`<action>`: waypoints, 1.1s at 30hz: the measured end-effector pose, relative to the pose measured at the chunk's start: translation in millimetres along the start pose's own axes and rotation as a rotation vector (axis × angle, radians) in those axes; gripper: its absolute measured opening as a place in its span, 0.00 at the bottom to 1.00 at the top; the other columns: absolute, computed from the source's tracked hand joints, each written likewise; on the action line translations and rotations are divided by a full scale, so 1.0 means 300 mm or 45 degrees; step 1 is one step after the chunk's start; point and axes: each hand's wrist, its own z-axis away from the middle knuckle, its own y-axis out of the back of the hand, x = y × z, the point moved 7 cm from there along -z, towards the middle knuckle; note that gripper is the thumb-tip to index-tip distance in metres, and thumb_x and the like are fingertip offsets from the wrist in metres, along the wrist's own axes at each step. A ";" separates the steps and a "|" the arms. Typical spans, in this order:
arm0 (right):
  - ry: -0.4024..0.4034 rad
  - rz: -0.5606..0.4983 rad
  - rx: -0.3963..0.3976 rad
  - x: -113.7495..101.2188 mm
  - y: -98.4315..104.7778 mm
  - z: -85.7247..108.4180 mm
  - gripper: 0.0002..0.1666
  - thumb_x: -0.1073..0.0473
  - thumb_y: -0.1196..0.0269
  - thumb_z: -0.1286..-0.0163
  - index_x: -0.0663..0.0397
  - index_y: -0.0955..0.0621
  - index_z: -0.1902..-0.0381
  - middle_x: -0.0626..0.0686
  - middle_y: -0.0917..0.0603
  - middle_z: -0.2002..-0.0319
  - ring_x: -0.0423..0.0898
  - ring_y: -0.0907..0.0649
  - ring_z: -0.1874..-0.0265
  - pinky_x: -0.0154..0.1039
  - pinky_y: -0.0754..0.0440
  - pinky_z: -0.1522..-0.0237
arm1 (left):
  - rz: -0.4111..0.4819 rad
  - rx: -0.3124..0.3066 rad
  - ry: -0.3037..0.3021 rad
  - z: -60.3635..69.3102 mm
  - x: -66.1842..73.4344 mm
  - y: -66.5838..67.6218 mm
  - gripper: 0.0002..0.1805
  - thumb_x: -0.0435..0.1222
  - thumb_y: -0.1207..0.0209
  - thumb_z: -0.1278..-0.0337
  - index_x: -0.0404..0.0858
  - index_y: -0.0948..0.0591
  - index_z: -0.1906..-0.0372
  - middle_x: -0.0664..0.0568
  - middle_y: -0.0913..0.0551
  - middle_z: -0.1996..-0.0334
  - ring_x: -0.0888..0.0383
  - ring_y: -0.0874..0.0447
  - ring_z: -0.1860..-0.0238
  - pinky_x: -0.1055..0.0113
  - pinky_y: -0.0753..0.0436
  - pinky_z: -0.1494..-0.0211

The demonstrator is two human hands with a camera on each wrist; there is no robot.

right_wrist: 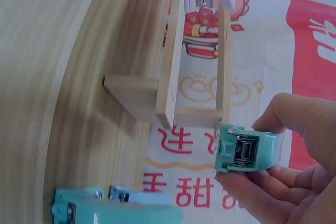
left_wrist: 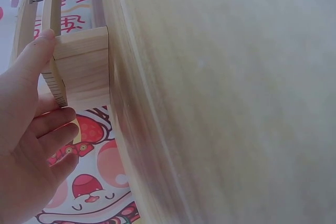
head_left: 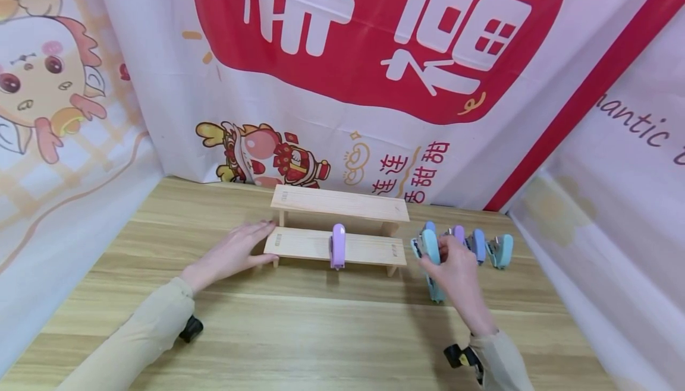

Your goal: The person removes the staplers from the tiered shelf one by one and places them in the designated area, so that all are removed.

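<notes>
A two-step wooden shelf (head_left: pixel 299 243) stands on the table, with a purple stapler (head_left: pixel 338 247) upright on its lower step. At the shelf's left end my left hand (head_left: pixel 232 255) holds the lower step, thumb on the front edge and fingers round towards the back. My right hand (head_left: pixel 459 275) pinches a teal stapler (right_wrist: pixel 268 149) between thumb and fingers, raised just right of the shelf. Below it on the table lies another teal stapler (head_left: pixel 435 291), partly hidden by the hand and the held stapler.
Right of the shelf stand more staplers: a blue one (head_left: pixel 430 225) mostly hidden, a purple one (head_left: pixel 458 233), a second blue one (head_left: pixel 478 245) and a teal one (head_left: pixel 501 251). A printed cloth (head_left: pixel 160 82) hangs behind the wooden table (head_left: pixel 321 343).
</notes>
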 end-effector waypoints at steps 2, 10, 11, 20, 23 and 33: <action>-0.017 0.009 -0.005 0.015 0.008 0.002 0.19 0.60 0.31 0.44 0.64 0.22 0.57 0.62 0.15 0.64 0.50 0.17 0.68 0.41 0.14 0.69 | 0.001 0.001 0.000 0.000 0.000 0.000 0.44 0.54 0.34 0.42 0.33 0.33 0.28 0.35 0.30 0.30 0.39 0.29 0.30 0.37 0.34 0.26; -0.034 0.038 0.034 0.073 0.042 0.009 0.20 0.60 0.31 0.44 0.66 0.23 0.58 0.63 0.15 0.65 0.52 0.17 0.68 0.40 0.15 0.68 | -0.002 -0.004 0.005 0.001 -0.001 -0.005 0.43 0.54 0.35 0.42 0.33 0.32 0.28 0.35 0.30 0.30 0.39 0.30 0.29 0.37 0.33 0.26; -0.027 0.036 0.044 0.078 0.047 0.010 0.20 0.60 0.31 0.45 0.67 0.23 0.58 0.64 0.15 0.65 0.52 0.17 0.68 0.39 0.16 0.69 | -0.002 -0.005 0.007 0.001 -0.001 -0.005 0.43 0.54 0.35 0.42 0.33 0.33 0.28 0.35 0.30 0.30 0.39 0.30 0.29 0.37 0.33 0.26; -0.052 0.023 0.071 0.141 0.081 0.026 0.19 0.60 0.31 0.44 0.66 0.22 0.58 0.63 0.15 0.67 0.50 0.17 0.71 0.28 0.21 0.75 | -0.003 -0.007 0.004 0.002 0.004 -0.005 0.43 0.53 0.34 0.42 0.33 0.32 0.28 0.35 0.30 0.30 0.39 0.29 0.30 0.37 0.33 0.27; -0.061 0.029 0.091 0.167 0.095 0.029 0.19 0.60 0.30 0.44 0.66 0.22 0.59 0.63 0.15 0.67 0.50 0.17 0.71 0.29 0.22 0.74 | -0.002 -0.014 0.008 0.001 0.006 -0.003 0.43 0.53 0.34 0.42 0.33 0.32 0.28 0.35 0.30 0.30 0.38 0.30 0.30 0.37 0.33 0.27; -0.145 0.046 0.113 0.251 0.126 0.037 0.22 0.60 0.29 0.46 0.69 0.23 0.57 0.67 0.15 0.65 0.54 0.16 0.69 0.31 0.21 0.73 | -0.008 -0.001 0.006 -0.001 0.001 -0.002 0.43 0.53 0.34 0.43 0.33 0.32 0.29 0.35 0.29 0.31 0.38 0.29 0.30 0.37 0.33 0.27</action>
